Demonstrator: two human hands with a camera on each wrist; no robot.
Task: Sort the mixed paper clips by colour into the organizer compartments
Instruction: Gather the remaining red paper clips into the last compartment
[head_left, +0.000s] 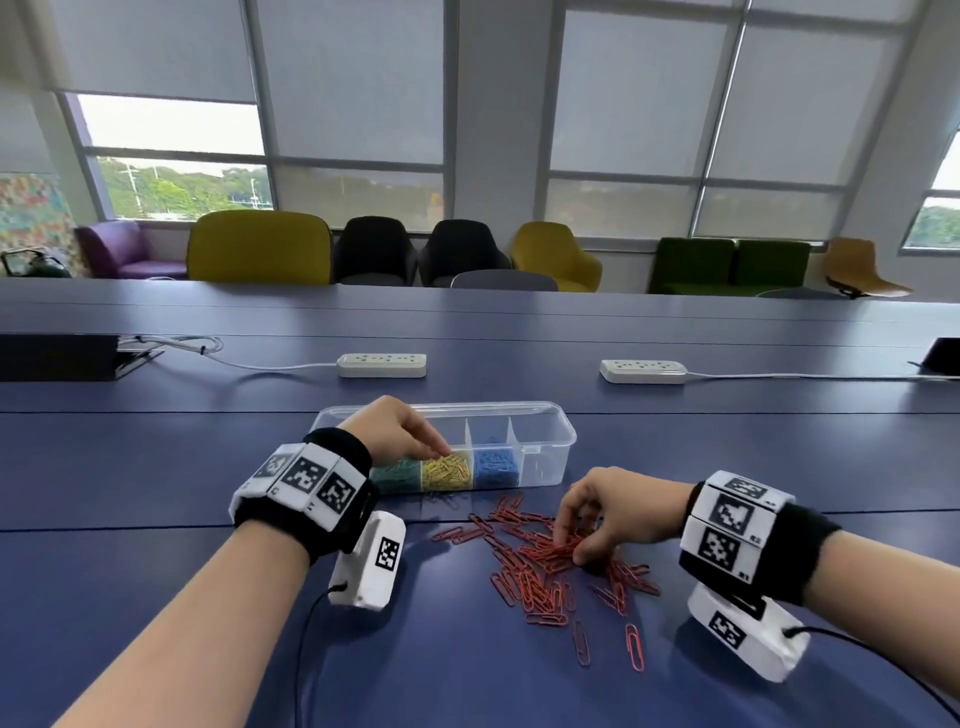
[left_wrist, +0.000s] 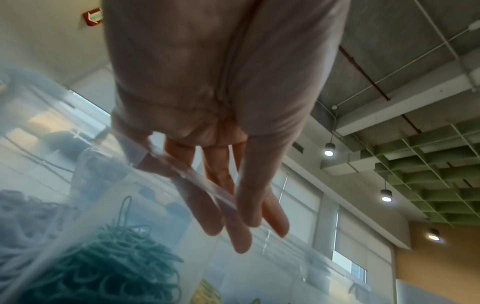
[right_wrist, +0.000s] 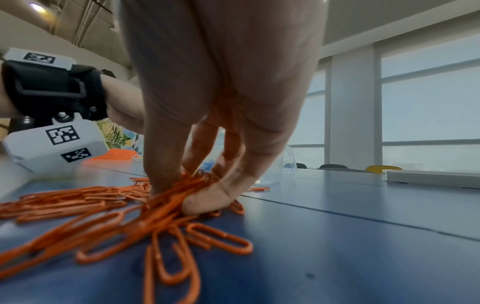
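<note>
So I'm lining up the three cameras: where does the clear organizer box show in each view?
Head: the organizer lies centre, beyond the red clips, with the left hand over its left end.
Left wrist: its clear wall fills lower left, green clips inside.
Right wrist: only its end shows, behind the right hand.
Shared landmark: the blue table.

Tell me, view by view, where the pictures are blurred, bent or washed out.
Head view: wide-angle bend curves the window frames; the organizer and red clips stay sharp. Left wrist view: the left hand is soft and the green clips look hazy through the clear wall. Right wrist view: the nearest clips smear, and the windows are washed pale behind the right hand.
</note>
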